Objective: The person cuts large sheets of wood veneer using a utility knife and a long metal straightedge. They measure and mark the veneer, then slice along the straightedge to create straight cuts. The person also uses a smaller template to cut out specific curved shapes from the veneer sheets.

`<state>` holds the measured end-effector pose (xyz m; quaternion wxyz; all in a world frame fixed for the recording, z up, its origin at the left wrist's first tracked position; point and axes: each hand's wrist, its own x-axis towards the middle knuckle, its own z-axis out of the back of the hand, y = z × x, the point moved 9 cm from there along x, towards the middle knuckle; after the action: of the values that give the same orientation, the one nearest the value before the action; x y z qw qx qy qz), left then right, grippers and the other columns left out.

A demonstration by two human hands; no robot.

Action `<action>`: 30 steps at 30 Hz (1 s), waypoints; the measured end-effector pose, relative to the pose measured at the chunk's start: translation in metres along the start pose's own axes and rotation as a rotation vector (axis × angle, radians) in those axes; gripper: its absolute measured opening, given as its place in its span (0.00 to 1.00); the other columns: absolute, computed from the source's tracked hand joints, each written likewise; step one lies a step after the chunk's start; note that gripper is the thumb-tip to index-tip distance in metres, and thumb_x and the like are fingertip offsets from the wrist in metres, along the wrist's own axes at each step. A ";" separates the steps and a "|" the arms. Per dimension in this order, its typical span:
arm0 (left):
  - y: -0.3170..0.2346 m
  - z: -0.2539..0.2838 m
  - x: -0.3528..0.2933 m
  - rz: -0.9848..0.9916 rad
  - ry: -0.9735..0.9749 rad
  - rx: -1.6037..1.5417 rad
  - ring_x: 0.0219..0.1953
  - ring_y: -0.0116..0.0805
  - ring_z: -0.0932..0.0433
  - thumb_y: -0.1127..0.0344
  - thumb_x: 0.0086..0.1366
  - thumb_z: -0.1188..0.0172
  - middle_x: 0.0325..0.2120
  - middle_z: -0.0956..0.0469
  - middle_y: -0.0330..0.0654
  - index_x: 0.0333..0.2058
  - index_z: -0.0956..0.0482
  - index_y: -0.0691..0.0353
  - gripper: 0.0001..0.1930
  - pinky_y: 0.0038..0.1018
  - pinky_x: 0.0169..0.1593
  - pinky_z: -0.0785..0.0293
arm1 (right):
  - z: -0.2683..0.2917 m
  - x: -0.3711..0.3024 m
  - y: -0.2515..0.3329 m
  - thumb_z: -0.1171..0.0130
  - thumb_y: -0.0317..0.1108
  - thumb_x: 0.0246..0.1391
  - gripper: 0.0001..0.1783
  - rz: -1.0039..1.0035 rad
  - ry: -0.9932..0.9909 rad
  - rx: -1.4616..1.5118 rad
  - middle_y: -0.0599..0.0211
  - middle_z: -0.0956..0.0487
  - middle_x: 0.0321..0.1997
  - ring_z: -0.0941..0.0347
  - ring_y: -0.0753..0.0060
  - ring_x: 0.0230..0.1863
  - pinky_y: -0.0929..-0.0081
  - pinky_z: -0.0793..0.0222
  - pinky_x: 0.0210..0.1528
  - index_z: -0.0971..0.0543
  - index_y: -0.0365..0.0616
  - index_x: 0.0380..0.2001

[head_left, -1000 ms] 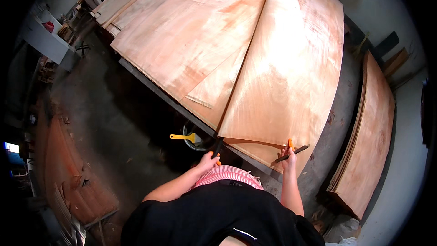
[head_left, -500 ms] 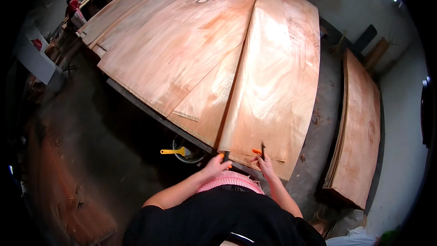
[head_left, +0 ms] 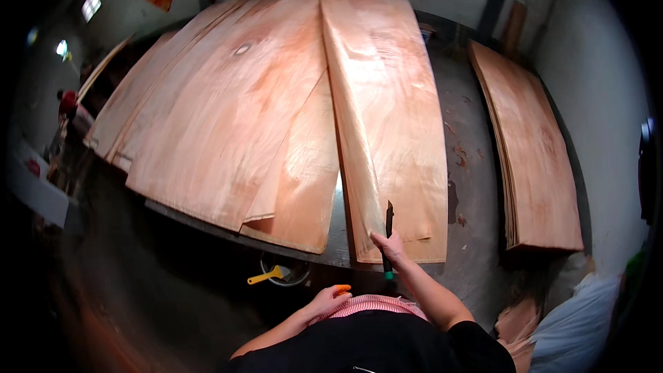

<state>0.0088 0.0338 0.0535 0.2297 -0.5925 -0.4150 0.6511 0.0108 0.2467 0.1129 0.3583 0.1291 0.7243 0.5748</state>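
My right hand [head_left: 391, 247] is closed round a dark utility knife [head_left: 389, 221], its blade end pointing away from me and a green end showing below the hand. The thumb side of that hand meets the near corner of a thin wood veneer sheet [head_left: 356, 124], whose left edge is raised and curled over. Beneath it lie more veneer sheets [head_left: 431, 186]. My left hand [head_left: 326, 302] is held by my waist, apart from the sheets, fingers reaching to the right, with an orange covering on a fingertip. Nothing shows in it, though some fingers are hidden.
Broad veneer sheets [head_left: 207, 117] spread over the table to the left. A strip of dark tabletop [head_left: 338, 235] shows between them. Below its edge, a yellow-handled scraper or brush [head_left: 266, 275] rests on a round container [head_left: 298, 278]. Another veneer stack [head_left: 532, 159] stands at right. A person [head_left: 69, 107] is far left.
My left hand has moved off the near edge of the sheets, back to my waist. My right hand now meets the veneer corner, and its curled edge has swung right, baring tabletop. The view has shifted.
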 end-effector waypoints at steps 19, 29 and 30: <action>-0.062 -0.226 0.167 0.104 -0.037 0.049 0.32 0.22 0.31 0.57 0.60 0.54 0.35 0.28 0.39 0.44 0.34 0.65 0.19 0.18 0.35 0.33 | 0.433 -0.107 -0.028 0.48 0.38 0.46 0.11 0.014 -0.128 0.570 0.77 0.34 0.11 0.40 0.82 0.10 0.86 0.45 0.13 0.29 0.47 0.15; -0.061 -0.353 0.285 0.318 -0.062 -0.042 0.24 0.28 0.28 0.41 0.59 0.66 0.29 0.25 0.44 0.38 0.30 0.69 0.32 0.21 0.26 0.33 | 0.647 -0.191 -0.032 0.51 0.34 0.48 0.06 0.109 -0.377 0.533 0.79 0.36 0.10 0.42 0.86 0.08 0.88 0.50 0.09 0.31 0.43 0.26; -0.053 -0.365 0.303 0.359 -0.063 -0.095 0.25 0.29 0.27 0.39 0.58 0.68 0.29 0.25 0.45 0.38 0.30 0.69 0.34 0.21 0.27 0.32 | 0.672 -0.192 -0.042 0.51 0.34 0.48 0.06 0.093 -0.419 0.519 0.79 0.36 0.10 0.43 0.87 0.08 0.88 0.50 0.09 0.31 0.43 0.27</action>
<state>0.2913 0.4003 -0.0630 0.0683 -0.6467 -0.3400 0.6793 0.6052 0.6162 0.0895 0.4280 0.3640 0.7505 0.3479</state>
